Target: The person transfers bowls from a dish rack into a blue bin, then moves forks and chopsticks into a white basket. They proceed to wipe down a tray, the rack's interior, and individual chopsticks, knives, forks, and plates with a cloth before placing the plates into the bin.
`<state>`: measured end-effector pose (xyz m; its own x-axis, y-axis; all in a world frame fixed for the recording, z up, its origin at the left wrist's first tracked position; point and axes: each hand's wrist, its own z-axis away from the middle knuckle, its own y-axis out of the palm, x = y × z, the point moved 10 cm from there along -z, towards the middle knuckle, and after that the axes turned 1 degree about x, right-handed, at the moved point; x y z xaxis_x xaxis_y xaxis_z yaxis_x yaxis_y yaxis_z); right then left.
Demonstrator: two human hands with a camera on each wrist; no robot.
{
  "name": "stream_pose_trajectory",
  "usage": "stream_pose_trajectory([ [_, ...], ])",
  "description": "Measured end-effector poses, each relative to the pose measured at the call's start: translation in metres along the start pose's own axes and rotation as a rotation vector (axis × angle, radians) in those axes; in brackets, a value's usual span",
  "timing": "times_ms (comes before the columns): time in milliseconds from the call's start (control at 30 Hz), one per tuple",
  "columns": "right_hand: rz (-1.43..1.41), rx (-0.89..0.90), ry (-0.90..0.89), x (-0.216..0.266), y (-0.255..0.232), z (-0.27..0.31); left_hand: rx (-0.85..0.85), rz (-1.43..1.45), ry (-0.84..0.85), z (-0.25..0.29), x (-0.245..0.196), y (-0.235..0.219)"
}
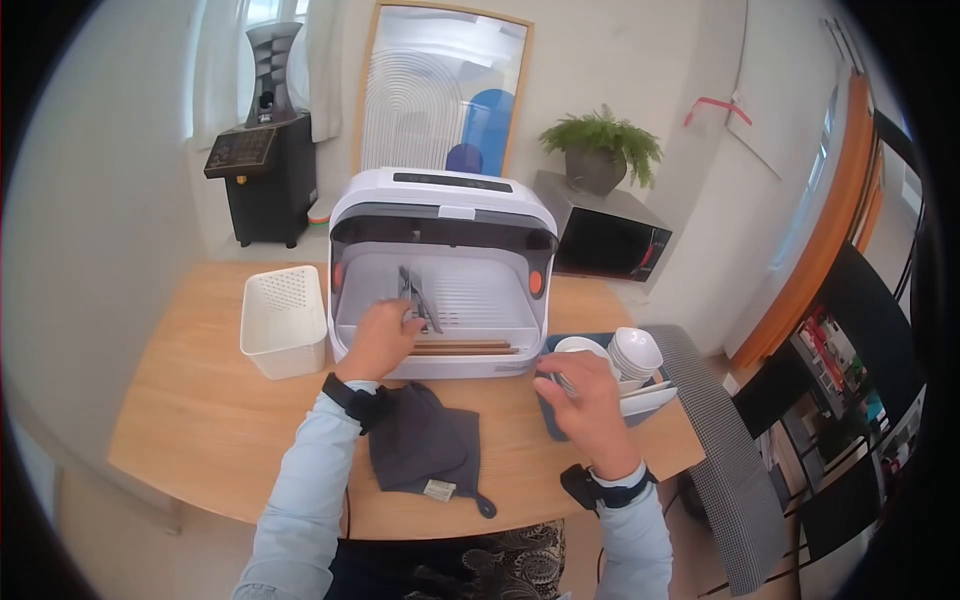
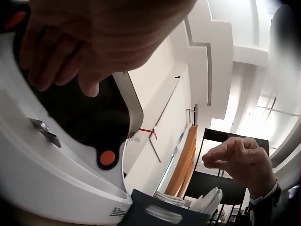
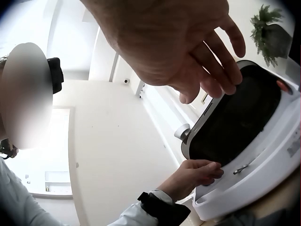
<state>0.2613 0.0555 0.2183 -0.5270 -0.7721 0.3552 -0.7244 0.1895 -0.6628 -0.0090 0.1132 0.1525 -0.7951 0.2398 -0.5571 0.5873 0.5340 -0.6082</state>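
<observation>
A white dish-drying cabinet [image 1: 440, 185] stands on the table with its dark lid raised. My left hand [image 1: 383, 338] is at its front left, fingers loosely bent beside some slim metal utensils [image 1: 425, 305] inside. In the right wrist view, the left hand [image 3: 195, 176] shows apart from a small metal piece [image 3: 241, 169]. Brown chopsticks [image 1: 465, 348] lie along the cabinet's front trough. My right hand [image 1: 585, 400] hovers over the blue-grey basket [image 1: 555, 425], fingers relaxed and holding nothing in the left wrist view. White bowls [image 1: 636, 352] are stacked in that basket.
A white perforated basket [image 1: 283, 330] stands left of the cabinet. A dark grey cloth [image 1: 425, 440] lies at the front of the table. Behind are a microwave [image 1: 610, 240] with a potted plant [image 1: 597, 165] on top. A checked seat [image 1: 715, 470] stands to the right.
</observation>
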Motion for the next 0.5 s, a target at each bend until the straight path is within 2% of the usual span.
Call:
stream_pose_trajectory([
  [67,-0.077,0.024,0.056,-0.005,0.035,-0.016,-0.06,-0.063,-0.026,0.002,0.04,-0.006],
  [167,-0.132,0.019,0.121,-0.028,0.09,-0.042,-0.014,-0.142,-0.052,0.013,0.073,0.001],
  [200,-0.136,0.03,0.136,-0.037,0.109,-0.052,-0.016,-0.221,0.105,0.016,0.059,0.002],
  [300,-0.17,0.056,0.201,-0.073,0.164,-0.075,-0.03,-0.267,0.146,0.021,0.051,0.003],
  [433,-0.225,0.095,0.304,-0.084,0.202,-0.094,-0.025,-0.289,0.14,0.021,0.047,0.001],
  [500,-0.192,0.143,0.298,-0.078,0.214,-0.098,-0.042,-0.306,0.144,0.02,0.048,0.002],
])
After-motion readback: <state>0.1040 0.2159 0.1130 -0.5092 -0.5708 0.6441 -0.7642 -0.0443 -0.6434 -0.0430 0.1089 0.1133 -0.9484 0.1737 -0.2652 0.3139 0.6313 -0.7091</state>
